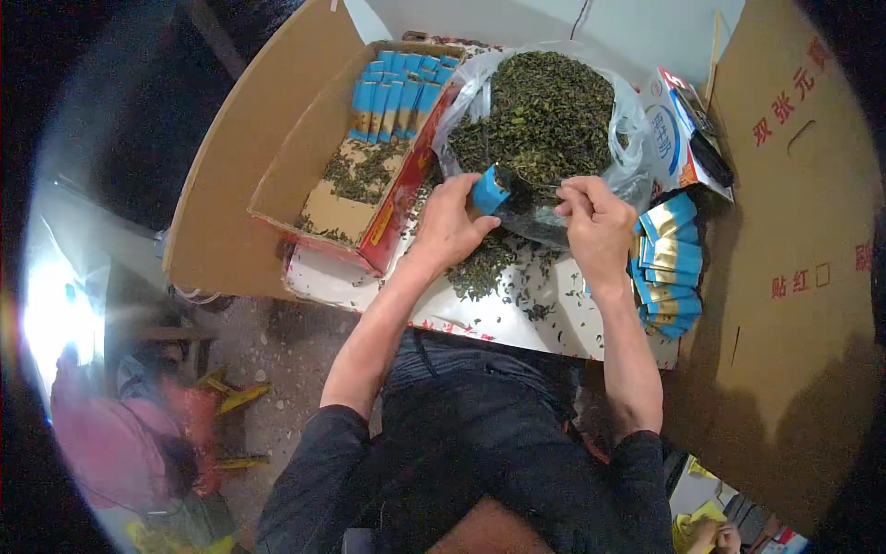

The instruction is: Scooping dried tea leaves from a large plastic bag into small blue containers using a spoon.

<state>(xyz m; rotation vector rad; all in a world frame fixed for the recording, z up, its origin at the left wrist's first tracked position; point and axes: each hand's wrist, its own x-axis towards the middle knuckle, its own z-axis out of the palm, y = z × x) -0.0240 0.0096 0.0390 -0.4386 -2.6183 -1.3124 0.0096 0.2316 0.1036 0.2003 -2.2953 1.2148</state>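
My left hand (453, 221) grips a small blue-and-gold packet (490, 190), its dark mouth facing the tea. Across from it, my right hand (597, 221) pinches a thin metal utensil (549, 185) whose far end is hard to make out by the packet's mouth. Behind both hands, a clear plastic bag (631, 131) holds a heap of dried green tea leaves (547, 111). Loose leaves (481, 273) lie on the white board below my hands. More blue-and-gold packets (671, 256) are stacked in a fan right of my right hand.
At the left an open cardboard box (381, 232) holds rows of blue-and-gold packets (391, 104) and scattered leaves. A printed carton (668, 131) with a dark object against it stands right. Large cardboard panels (775, 228) flank the white board (512, 325). Another person's hands (716, 534) show bottom right.
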